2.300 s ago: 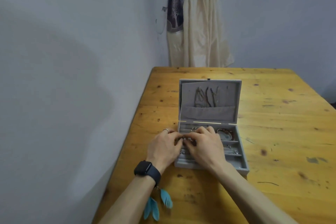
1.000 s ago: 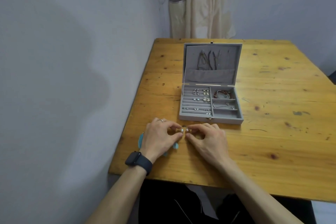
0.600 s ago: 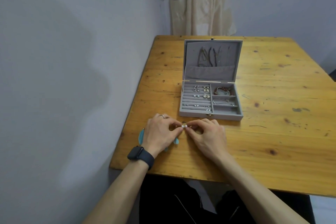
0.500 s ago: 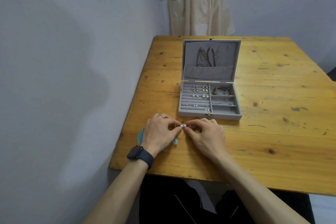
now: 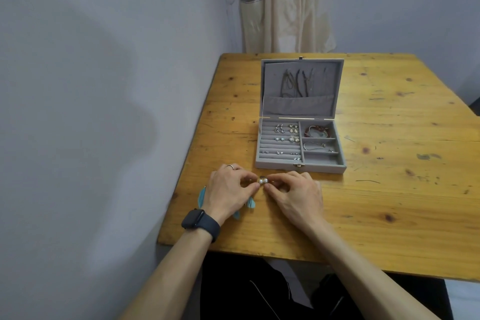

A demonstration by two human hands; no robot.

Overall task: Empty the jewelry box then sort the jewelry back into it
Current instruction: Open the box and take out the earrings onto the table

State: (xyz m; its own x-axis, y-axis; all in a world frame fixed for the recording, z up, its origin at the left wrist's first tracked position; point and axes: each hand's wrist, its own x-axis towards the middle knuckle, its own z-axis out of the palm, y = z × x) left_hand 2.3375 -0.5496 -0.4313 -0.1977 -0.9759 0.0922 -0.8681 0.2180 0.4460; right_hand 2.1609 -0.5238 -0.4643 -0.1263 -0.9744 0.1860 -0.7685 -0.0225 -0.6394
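Just near of the open grey velvet jewelry box [image 5: 275, 165], over the knotty wooden table [image 5: 389, 202], left hand [image 5: 231, 193] and right hand [image 5: 296, 196] pinch round pearl earrings [image 5: 262, 181] between curled fingertips. Teal feather earrings [image 5: 202, 195] lie partly under the left hand.

A black smartwatch [image 5: 200, 222] wraps the left wrist behind the fingers [image 5: 242, 177]; one wears a thin silver ring [image 5: 230, 166]; dark trousers [image 5: 246, 291].
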